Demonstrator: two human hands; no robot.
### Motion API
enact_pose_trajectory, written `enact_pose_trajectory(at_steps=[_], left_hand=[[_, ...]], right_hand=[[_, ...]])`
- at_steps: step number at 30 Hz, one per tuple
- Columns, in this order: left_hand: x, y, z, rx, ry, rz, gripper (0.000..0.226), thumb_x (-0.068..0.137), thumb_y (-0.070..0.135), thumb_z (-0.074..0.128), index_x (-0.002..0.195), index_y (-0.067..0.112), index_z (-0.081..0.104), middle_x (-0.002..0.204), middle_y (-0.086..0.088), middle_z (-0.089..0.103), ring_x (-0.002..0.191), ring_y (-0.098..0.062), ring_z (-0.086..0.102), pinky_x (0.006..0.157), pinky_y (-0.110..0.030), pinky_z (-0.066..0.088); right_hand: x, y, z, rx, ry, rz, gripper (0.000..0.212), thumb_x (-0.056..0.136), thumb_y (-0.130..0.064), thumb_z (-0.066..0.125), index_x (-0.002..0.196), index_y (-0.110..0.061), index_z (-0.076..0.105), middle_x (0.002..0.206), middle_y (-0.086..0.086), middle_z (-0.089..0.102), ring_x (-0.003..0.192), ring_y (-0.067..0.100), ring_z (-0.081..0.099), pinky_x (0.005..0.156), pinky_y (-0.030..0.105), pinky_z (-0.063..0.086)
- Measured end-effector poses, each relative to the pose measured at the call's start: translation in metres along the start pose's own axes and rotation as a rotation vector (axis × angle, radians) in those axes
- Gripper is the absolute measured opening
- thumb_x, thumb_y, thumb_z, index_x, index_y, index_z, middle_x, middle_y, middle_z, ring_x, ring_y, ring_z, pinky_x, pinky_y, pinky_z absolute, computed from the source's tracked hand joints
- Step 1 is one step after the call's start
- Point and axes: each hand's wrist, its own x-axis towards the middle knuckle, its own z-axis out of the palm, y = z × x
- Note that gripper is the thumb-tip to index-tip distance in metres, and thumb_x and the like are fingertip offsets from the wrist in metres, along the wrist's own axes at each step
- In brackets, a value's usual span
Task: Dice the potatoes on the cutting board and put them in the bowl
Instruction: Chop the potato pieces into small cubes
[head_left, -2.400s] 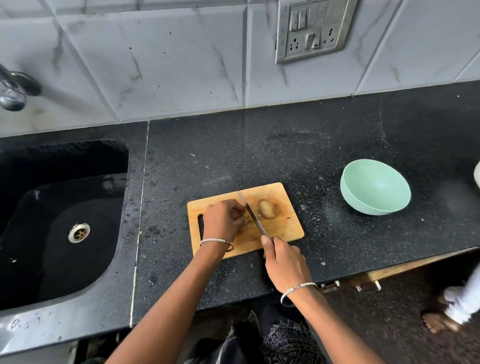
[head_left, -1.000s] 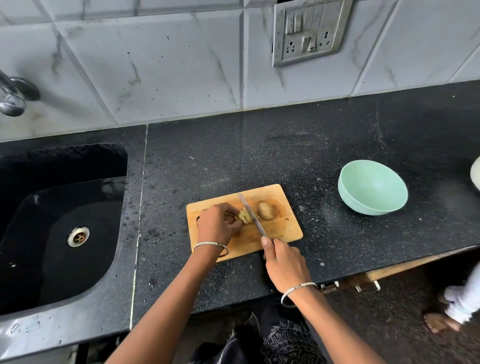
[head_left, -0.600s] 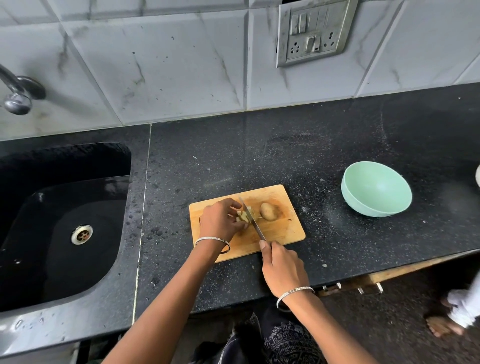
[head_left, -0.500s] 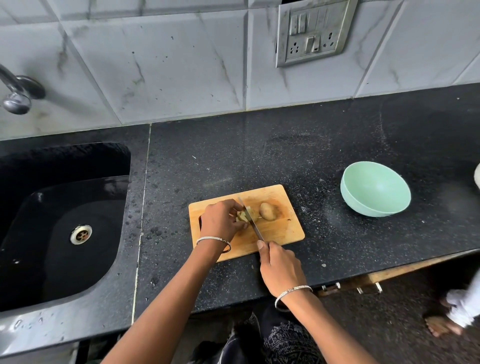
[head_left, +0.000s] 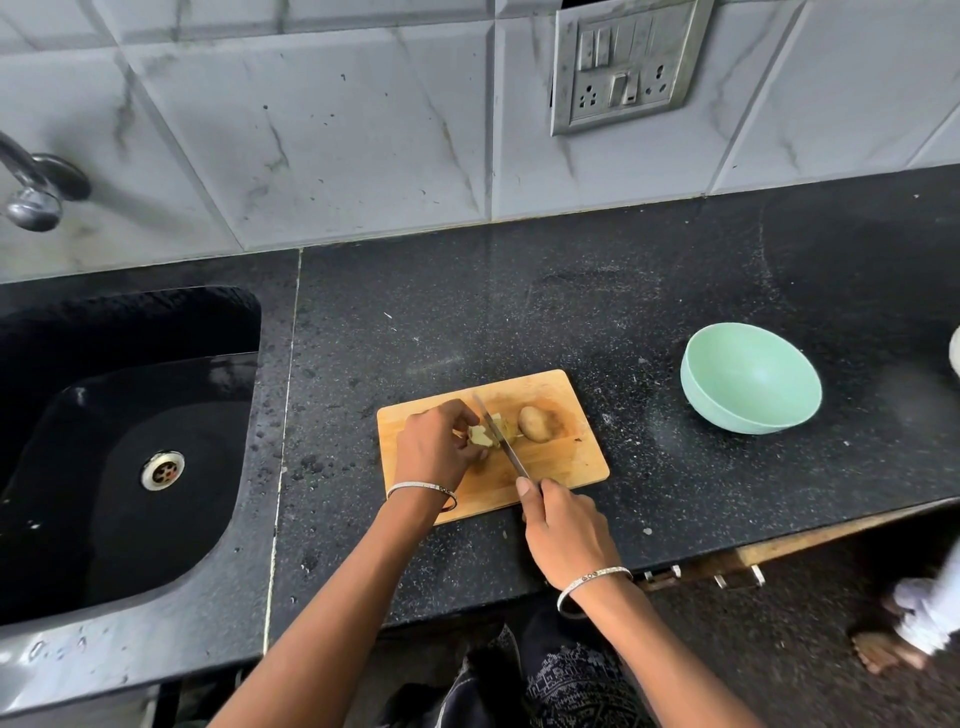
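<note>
A small wooden cutting board (head_left: 561, 462) lies on the black counter. On it my left hand (head_left: 436, 447) pins a partly cut potato (head_left: 480, 435), pale flesh showing. My right hand (head_left: 563, 530) grips the handle of a knife (head_left: 501, 439); its blade crosses the cut potato, with pieces on both sides. A whole brown potato (head_left: 535, 423) rests just right of the blade. The mint green bowl (head_left: 750, 376) sits tilted to the right of the board, with nothing visible inside.
A black sink (head_left: 130, 457) with a drain fills the left, a tap (head_left: 31, 192) above it. A wall socket plate (head_left: 626, 65) hangs on the tiles behind. Another person's foot (head_left: 883, 649) stands on the floor at the lower right. A white object (head_left: 955, 351) peeks in at the right edge.
The knife blade has worked back and forth through the held potato, and more pale cut pieces show beside my left fingers. The whole potato and bowl have stayed put.
</note>
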Motion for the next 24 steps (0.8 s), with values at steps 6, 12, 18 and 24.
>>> enact_pose_trajectory(at_steps=[6,12,18,24], left_hand=[[-0.003,-0.002,-0.001,-0.035,0.009,-0.012,0.023,0.067,0.014,0.084,0.081,0.022,0.068,0.073,0.014,0.064,0.069,-0.007,0.064,0.071,-0.028,0.054],[-0.002,-0.01,0.003,-0.129,0.023,-0.023,0.029,0.063,0.011,0.085,0.086,0.02,0.071,0.078,0.006,0.07,0.071,-0.008,0.066,0.073,-0.031,0.057],[-0.004,-0.012,0.002,-0.154,0.017,-0.015,0.031,0.064,0.012,0.085,0.09,0.021,0.071,0.081,0.007,0.071,0.073,-0.007,0.066,0.075,-0.031,0.057],[-0.009,-0.014,0.008,-0.147,0.051,-0.017,0.035,0.069,0.016,0.083,0.103,0.02,0.073,0.089,0.002,0.075,0.08,-0.008,0.069,0.082,-0.031,0.055]], right_hand=[[-0.004,0.0,0.002,-0.002,-0.017,-0.011,0.046,0.1,-0.056,0.022,0.082,-0.023,0.048,0.082,0.001,0.058,0.088,0.033,0.06,0.067,0.039,0.04],[-0.004,-0.005,-0.004,-0.047,-0.008,0.013,0.044,0.101,-0.053,0.024,0.087,-0.019,0.05,0.094,0.01,0.063,0.091,0.037,0.06,0.071,0.041,0.044],[-0.009,-0.006,0.001,-0.043,-0.022,0.01,0.046,0.101,-0.053,0.022,0.094,-0.021,0.054,0.097,0.008,0.064,0.096,0.035,0.061,0.071,0.04,0.042],[-0.014,-0.013,-0.001,-0.041,-0.006,-0.014,0.044,0.101,-0.053,0.021,0.088,-0.021,0.047,0.091,0.008,0.063,0.091,0.036,0.061,0.065,0.038,0.038]])
